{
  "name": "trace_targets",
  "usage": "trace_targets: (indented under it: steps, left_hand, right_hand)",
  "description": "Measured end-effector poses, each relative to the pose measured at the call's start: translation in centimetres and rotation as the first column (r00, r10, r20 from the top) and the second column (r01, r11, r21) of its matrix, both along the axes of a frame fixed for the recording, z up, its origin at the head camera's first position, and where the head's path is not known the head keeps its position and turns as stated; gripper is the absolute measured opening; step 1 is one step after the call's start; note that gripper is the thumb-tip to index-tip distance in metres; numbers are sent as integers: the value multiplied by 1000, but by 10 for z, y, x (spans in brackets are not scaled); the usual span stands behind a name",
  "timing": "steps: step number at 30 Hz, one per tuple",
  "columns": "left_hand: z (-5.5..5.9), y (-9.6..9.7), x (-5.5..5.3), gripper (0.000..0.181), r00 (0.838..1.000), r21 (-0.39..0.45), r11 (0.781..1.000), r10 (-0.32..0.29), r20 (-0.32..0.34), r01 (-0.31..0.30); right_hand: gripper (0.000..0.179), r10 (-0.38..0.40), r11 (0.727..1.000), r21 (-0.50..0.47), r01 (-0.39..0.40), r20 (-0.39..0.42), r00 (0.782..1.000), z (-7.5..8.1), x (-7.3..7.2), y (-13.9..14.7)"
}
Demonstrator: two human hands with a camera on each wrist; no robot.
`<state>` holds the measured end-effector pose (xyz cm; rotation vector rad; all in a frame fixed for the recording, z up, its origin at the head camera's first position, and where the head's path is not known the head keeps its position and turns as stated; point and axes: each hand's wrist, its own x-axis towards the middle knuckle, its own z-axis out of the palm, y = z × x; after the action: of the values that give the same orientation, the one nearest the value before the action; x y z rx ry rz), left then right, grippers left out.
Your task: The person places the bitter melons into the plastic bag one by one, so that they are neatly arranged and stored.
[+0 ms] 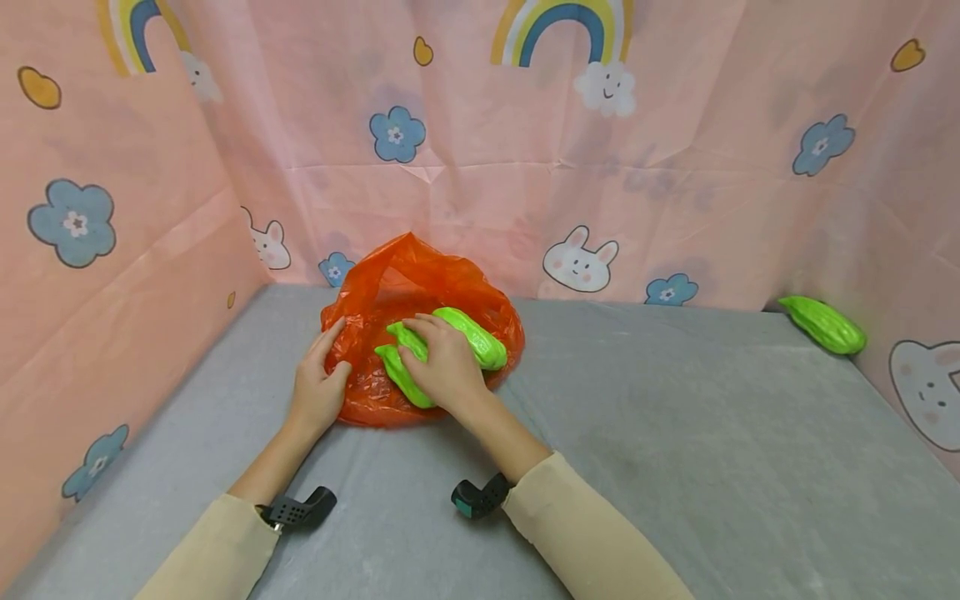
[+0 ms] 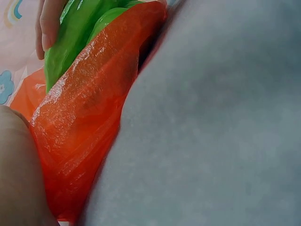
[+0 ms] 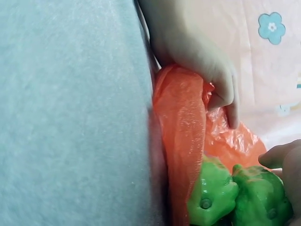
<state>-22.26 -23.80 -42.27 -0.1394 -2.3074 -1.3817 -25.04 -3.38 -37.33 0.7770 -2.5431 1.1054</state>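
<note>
An orange-red plastic bag (image 1: 367, 408) stands with its mouth spread on the grey table. My left hand (image 1: 317, 390) grips its left rim, thumb toward the opening. Inside lie three bright green, ridged bitter melons: a front one (image 1: 405, 379), one at the back right (image 1: 480, 340), and a middle one (image 1: 407, 337) partly under my right hand (image 1: 448, 367). The right hand's fingers and thumb curl round that middle melon. In the right wrist view, blunt ends of two melons (image 3: 211, 190) show at the bag's mouth. From the left wrist, the bag's side (image 2: 89, 108) partly covers the melons.
Another bitter melon (image 1: 823, 323) lies at the table's far right corner, against the cloth. Pink patterned cloth (image 1: 465, 192) walls the back and both sides. Grey table surface (image 1: 675, 417) stretches to the right of the bag.
</note>
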Motion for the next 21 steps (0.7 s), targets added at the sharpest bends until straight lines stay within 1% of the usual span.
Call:
trace_targets:
  steps: [4, 12, 17, 21]
  left_hand:
    - [0, 0, 0, 64, 1000, 1, 1000, 0, -4, 0]
    - [0, -1, 0, 64, 1000, -8, 1000, 3, -11, -4]
    - [0, -1, 0, 65, 1000, -6, 1000, 6, -7, -6]
    - [-1, -1, 0, 65, 1000, -6, 1000, 10, -2, -10]
  right_hand:
    - [40, 2, 1000, -6, -2, -16, 1000, 2, 0, 1]
    - [35, 6, 1000, -30, -9, -79, 997, 7, 1, 3]
    - [35, 5, 998, -57, -8, -64, 998, 13, -1, 7]
    - [35, 17, 992, -126, -21, -34, 999, 19, -1, 10]
